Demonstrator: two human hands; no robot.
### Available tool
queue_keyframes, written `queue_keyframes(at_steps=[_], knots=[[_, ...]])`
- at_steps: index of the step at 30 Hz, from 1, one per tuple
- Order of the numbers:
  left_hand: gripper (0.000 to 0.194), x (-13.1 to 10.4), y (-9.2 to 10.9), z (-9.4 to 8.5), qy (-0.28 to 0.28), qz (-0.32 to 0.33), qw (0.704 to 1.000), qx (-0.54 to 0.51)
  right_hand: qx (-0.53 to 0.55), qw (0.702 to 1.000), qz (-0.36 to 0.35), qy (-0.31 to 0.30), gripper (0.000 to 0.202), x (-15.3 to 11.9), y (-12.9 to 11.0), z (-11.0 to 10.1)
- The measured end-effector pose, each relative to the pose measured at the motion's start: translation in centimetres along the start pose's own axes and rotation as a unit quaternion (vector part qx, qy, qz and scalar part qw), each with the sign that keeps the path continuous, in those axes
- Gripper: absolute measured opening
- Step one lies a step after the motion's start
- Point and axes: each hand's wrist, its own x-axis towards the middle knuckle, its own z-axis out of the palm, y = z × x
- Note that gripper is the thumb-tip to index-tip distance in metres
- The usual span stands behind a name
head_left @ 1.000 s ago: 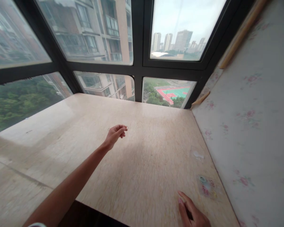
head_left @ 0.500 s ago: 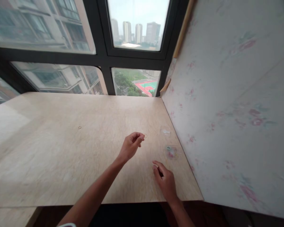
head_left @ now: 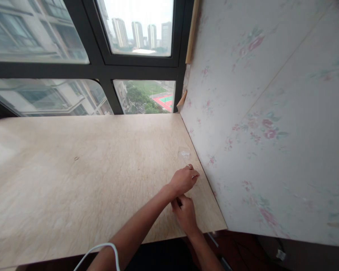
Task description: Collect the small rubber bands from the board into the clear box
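Observation:
My left hand [head_left: 183, 179] reaches to the right over the countertop, fingers closed in a pinch. A thin, shiny loop [head_left: 189, 166] shows at its fingers; whether it sits around a finger or between two is too small to tell. The small clear box of coloured pieces is hidden behind this hand. Below the left wrist, my right hand [head_left: 185, 215] is closed, its fingertips partly covered by the left forearm. What it pinches, if anything, cannot be seen. Another thin loop [head_left: 76, 158] lies by itself far to the left.
A clear plastic piece [head_left: 184, 153] lies on the pale countertop [head_left: 124, 150] beyond my left hand. The flowered wall [head_left: 257, 150] borders the counter on the right. Dark-framed windows [head_left: 101, 69] stand at the back. A white cable [head_left: 107, 244] crosses my left forearm.
My left hand has moved right and nearer, with the thin loop, to over the small box, covering it. The left wrist now overlaps the right hand's fingertips. The view has turned right.

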Motion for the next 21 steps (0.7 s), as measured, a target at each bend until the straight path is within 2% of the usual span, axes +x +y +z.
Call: queue_keyframes(at_steps=[4,8,15,19,21], knots=[[0.027,-0.2,-1.0,-0.2,0.033,-0.005,0.999,-0.023,-0.011,1.0,-0.013,-0.012,0.028,0.1,-0.3,-0.2],[0.029,-2.1,-3.4,-1.2,0.096,-0.036,0.993,-0.063,0.0,0.999,-0.026,-0.021,0.029,0.1,-0.6,-0.5],[0.025,-9.7,-10.1,-3.6,0.181,-0.113,0.977,-0.021,-0.011,0.998,-0.031,-0.049,0.036,-0.3,-0.6,-0.8],[0.024,-14.1,-13.1,-4.8,0.286,-0.2,0.937,0.001,-0.055,0.995,-0.035,-0.07,0.037,0.0,0.0,-0.8],[0.027,-15.6,-14.2,-5.3,0.317,-0.22,0.922,-0.022,-0.067,0.994,-0.029,-0.084,0.038,0.6,0.2,-0.6]])
